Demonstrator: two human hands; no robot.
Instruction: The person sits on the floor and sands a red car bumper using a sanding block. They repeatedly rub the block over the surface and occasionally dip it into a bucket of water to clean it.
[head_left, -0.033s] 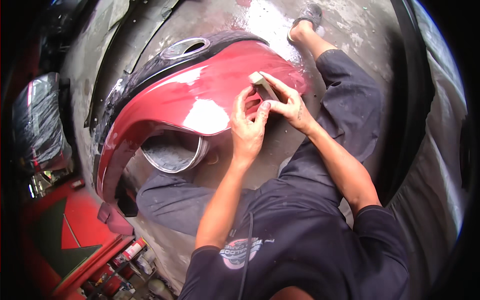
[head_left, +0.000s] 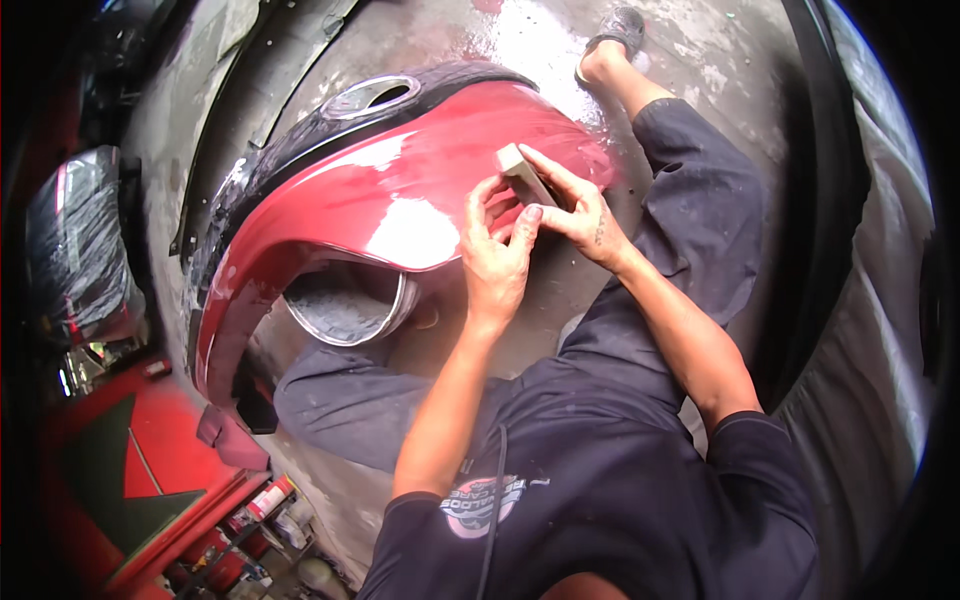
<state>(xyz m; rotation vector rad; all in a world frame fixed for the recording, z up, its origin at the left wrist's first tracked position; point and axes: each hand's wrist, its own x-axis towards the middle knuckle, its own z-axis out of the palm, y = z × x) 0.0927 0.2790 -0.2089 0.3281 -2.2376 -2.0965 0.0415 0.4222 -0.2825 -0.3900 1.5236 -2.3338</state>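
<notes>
A small rectangular sanding block point(head_left: 528, 178), pale at one end and grey-brown along its side, is between my two hands above a red car bumper point(head_left: 440, 150). My right hand point(head_left: 583, 220) is closed on it, with the index finger along its far edge and the thumb near its lower end. My left hand point(head_left: 497, 250) curls its fingers against the block's left side, its thumb tip close to the right thumb. Parts of the block are hidden behind the fingers. Bright white patches show on the bumper's red surface.
A bucket point(head_left: 350, 305) sits under the bumper's near edge, beside my bent leg point(head_left: 340, 400). A dark curved panel point(head_left: 815, 220) stands at the right. Shelves with cans point(head_left: 265, 500) and a red panel point(head_left: 160, 435) are at lower left; a plastic-wrapped part point(head_left: 85, 250) lies further left.
</notes>
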